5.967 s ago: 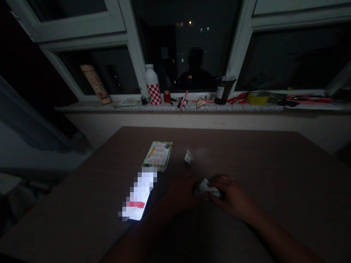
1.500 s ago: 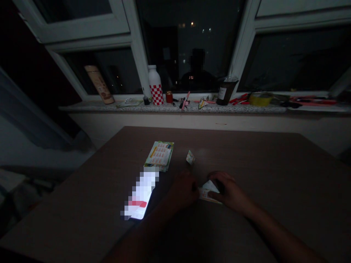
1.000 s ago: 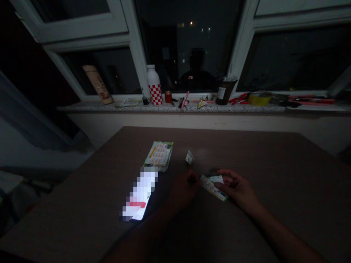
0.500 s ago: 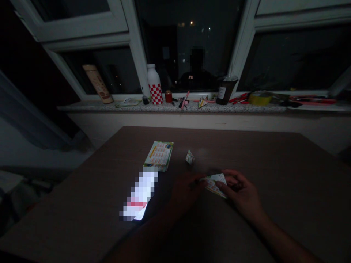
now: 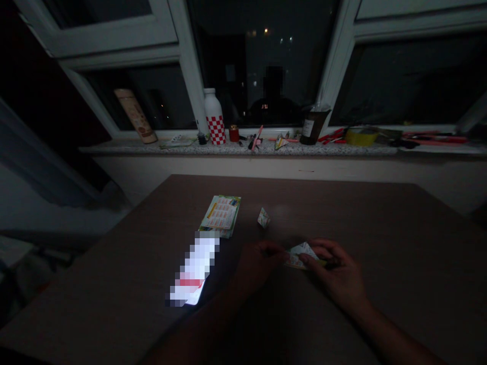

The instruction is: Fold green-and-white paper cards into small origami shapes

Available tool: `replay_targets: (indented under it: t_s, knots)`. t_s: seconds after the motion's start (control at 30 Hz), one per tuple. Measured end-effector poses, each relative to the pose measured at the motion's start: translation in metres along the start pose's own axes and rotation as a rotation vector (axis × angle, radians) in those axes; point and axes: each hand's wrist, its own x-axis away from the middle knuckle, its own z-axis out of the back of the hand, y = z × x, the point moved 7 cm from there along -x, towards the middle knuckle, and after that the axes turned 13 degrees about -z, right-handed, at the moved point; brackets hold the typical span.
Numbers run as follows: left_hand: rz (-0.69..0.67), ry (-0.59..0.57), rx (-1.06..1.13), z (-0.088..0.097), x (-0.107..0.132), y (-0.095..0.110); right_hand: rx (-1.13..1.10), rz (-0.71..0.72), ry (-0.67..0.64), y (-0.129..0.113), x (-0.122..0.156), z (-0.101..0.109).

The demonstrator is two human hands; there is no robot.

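A folded piece of printed paper (image 5: 300, 257) is between my hands above the table's right half. My right hand (image 5: 337, 266) is closed on its right side, the thumb on top and the fingers behind. At its left corner my left hand (image 5: 262, 261), dark in shadow, pinches the edge. Just beyond them a small folded paper shape (image 5: 263, 218) stands on the table. To the left lies a stack of printed sheets (image 5: 221, 213), with a lit phone (image 5: 196, 268) at its near end.
The brown table (image 5: 342, 213) reaches to the wall under the window. On the stone sill (image 5: 171, 151) stand a checkered bottle (image 5: 215, 119), a tan flask (image 5: 135, 116), a red jar (image 5: 234, 134), a dark cup (image 5: 312, 126) and a yellow tape roll (image 5: 360, 136).
The paper in my hands has turned, its top now a peak and its lower edge flatter. My left fingers have curled in closer at its left corner. Everything else stays put.
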Motion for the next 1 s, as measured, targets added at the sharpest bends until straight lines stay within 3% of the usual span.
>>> replay_targets:
  t_s: [0.33,0.67,0.83,1.0]
  knots:
    - [-0.153,-0.100,-0.114,-0.007,0.004,0.012,-0.029,-0.013,-0.018,0.007,-0.003,0.000]
    - [-0.336,-0.197,-0.455,-0.011,0.007,0.024,-0.120,-0.096,-0.049,0.009,-0.004,-0.004]
    - [-0.423,-0.201,-0.565,-0.014,0.007,0.024,-0.234,-0.191,-0.108,0.015,-0.004,-0.008]
    - [-0.433,-0.180,-0.538,-0.013,0.006,0.022,-0.294,-0.224,-0.126,0.019,-0.004,-0.009]
